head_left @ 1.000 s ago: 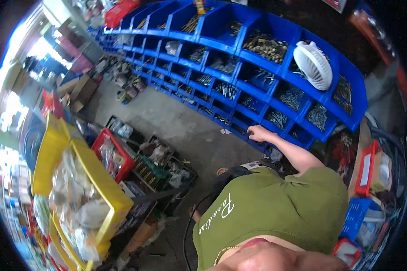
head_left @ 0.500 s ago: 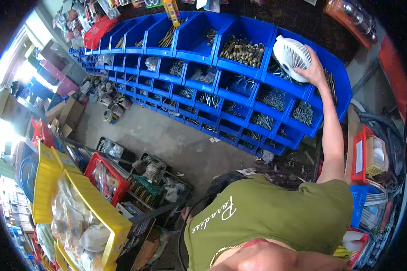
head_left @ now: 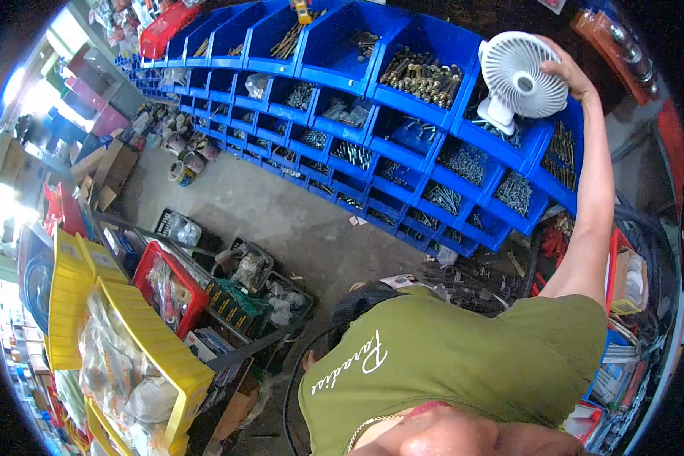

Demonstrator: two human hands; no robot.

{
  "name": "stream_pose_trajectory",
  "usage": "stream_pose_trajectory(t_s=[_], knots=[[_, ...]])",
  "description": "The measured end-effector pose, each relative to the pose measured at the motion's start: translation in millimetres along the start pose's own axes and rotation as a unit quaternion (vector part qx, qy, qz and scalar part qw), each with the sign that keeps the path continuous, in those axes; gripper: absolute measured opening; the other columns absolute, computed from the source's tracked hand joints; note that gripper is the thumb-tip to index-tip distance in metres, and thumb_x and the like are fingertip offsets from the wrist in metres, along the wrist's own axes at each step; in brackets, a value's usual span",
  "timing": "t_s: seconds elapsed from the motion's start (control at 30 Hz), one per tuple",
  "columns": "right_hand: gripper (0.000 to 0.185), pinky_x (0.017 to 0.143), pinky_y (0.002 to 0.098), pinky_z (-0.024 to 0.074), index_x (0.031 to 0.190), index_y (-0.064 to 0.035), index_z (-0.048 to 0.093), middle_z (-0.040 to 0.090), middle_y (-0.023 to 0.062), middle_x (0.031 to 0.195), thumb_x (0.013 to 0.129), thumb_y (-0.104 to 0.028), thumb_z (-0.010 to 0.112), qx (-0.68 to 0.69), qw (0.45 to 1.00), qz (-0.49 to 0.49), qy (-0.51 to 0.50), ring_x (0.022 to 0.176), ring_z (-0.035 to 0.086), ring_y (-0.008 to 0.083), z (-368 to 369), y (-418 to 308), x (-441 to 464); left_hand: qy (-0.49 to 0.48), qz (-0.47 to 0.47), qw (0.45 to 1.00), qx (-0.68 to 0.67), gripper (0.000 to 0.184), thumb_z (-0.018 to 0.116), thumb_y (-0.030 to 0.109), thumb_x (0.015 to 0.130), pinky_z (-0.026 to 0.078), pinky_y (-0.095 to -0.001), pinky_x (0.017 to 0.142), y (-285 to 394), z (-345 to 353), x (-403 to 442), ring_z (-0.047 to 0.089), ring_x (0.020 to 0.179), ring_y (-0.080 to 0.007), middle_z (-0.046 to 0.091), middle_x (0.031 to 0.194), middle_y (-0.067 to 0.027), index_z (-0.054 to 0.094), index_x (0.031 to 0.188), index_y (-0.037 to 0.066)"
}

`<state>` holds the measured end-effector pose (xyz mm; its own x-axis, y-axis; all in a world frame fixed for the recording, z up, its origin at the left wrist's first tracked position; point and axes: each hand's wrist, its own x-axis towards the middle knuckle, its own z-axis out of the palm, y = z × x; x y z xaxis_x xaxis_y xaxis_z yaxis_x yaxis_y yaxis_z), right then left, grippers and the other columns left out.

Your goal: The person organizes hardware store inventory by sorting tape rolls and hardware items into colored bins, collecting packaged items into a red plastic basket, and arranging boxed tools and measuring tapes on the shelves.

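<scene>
My right hand [head_left: 571,74] is at the upper right, arm stretched out, fingers closed round the rim of a small white fan [head_left: 526,74]. The fan's round grille faces me, its base tilted toward the lower left. It overlaps a blue bin [head_left: 501,144] of metal fasteners in the top row; I cannot tell whether it touches the bin. Left of it stands a bin of brass-coloured bolts [head_left: 422,78]. Only a bit of my left hand [head_left: 309,359] shows beside my shirt [head_left: 448,365], close to a black cable; its fingers are hidden.
Rows of blue bins with screws and bolts curve across the top. Yellow bins [head_left: 156,334] with plastic-wrapped goods and a red basket [head_left: 199,298] stand at lower left. Dark crates sit beside the concrete floor [head_left: 258,205]. A cardboard box [head_left: 115,173] stands at far left.
My right hand has moved up and to the right with the fan. The fan has turned, so its round face and base show more fully. The view has shifted slightly.
</scene>
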<state>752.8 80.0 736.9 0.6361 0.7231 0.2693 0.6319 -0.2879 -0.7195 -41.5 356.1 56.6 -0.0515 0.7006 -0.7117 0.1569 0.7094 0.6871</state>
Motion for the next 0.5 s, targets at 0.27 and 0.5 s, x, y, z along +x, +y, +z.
stream_pose_trajectory(t_s=[0.27, 0.5], knots=[[0.08, 0.101, 0.0318, 0.0354, 0.138, -0.0074, 0.035, 0.05, 0.0097, 0.127, 0.074, -0.038, 0.072, 0.026, 0.999, 0.04, 0.017, 0.117, 0.047, 0.0188, 34, -5, -20, -0.025, -0.022, 0.999, -0.023, 0.03, 0.065, 0.025, 0.078, 0.046, -0.0384, 0.072, -10, -6, -6, 0.057, 0.082, -0.0219, 0.062, 0.087, -0.008, 0.061, 0.1, 0.005], [0.074, 0.104, 0.0342, 0.031, 0.142, -0.0089, 0.029, 0.043, 0.0142, 0.135, 0.08, -0.025, 0.066, -0.182, 0.979, 0.052, 0.075, 0.124, 0.041, 0.0231, 37, -23, -23, -0.054, 0.027, 0.998, -0.013, 0.031, 0.062, 0.022, 0.078, 0.041, -0.0327, 0.058, -9, -3, -21, 0.054, 0.068, -0.0182, 0.058, 0.079, -0.0063, 0.059, 0.104, 0.004]])
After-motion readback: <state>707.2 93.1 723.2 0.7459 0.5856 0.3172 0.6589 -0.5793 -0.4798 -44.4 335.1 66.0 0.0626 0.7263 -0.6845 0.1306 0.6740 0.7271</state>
